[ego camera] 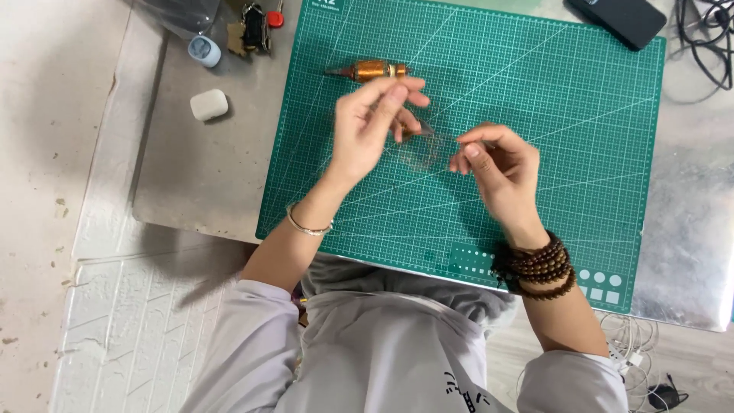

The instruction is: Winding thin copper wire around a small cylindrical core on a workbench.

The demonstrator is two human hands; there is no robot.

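My left hand [375,122] and my right hand [497,164] hover over a green cutting mat [581,130]. Between them they hold a small piece of clear, see-through film or plastic [424,149]; the left fingers pinch its left edge, the right thumb and forefinger pinch its right edge. A copper-wound motor rotor with a shaft [371,70] lies on the mat just beyond my left hand. A thin bangle sits on my left wrist and dark bead bracelets on my right wrist.
The mat lies on a grey metal table [206,168]. A white rounded case [209,104], a pale blue small object [204,50] and a key bunch [256,29] sit at the back left. A black phone [627,17] and dark cables [707,38] lie at the back right.
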